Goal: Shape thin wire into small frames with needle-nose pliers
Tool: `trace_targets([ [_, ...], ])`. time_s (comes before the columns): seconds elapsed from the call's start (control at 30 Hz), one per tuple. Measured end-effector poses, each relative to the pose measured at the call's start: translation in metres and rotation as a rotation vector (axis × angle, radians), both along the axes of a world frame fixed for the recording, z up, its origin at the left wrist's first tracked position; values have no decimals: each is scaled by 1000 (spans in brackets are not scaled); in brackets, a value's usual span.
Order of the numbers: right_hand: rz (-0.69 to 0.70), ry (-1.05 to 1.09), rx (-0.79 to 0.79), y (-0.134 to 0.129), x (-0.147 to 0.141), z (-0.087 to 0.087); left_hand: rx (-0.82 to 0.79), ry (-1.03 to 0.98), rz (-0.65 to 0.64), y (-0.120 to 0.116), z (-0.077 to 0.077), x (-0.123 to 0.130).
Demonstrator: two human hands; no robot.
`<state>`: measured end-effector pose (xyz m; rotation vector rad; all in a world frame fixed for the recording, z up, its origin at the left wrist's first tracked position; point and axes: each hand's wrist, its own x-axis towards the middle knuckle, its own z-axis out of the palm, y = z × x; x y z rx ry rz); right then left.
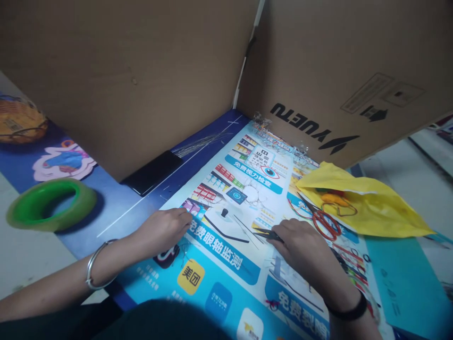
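Observation:
My left hand (173, 225) is closed in a pinch just above the printed poster (230, 293); what its fingertips hold, if anything, is too small to make out. A silver bangle (92, 269) circles that wrist. My right hand (297, 241) is wrapped around small dark pliers (267, 233), their jaws pointing left toward the left hand. Most of the handles are hidden in the palm. Near the jaws, thin straight wires (244, 226) lie on the poster. Red-handled scissors (325, 224) rest beyond my right hand, partly against a yellow bag (385, 203).
Two tall cardboard panels (141, 71) meet at the back. A roll of green tape (51, 204) and a patterned cutout (65, 161) lie left. Long thin wires (201, 144) sit beside a black flat object (154, 172). Coloured cords (354, 264) lie at right.

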<state>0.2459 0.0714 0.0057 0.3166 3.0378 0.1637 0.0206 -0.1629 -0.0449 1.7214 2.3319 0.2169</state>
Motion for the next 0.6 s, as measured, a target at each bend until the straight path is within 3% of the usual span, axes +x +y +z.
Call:
trace_targets([
  [0.2, 10, 5, 6, 0, 0, 1, 62, -118, 76, -1, 10, -7],
  [0.4, 7, -3, -18, -5, -1, 5, -25, -63, 90, 1, 7, 7],
  [0.6, -42, 22, -39, 9, 18, 28, -3, -104, 75, 1, 4, 11],
])
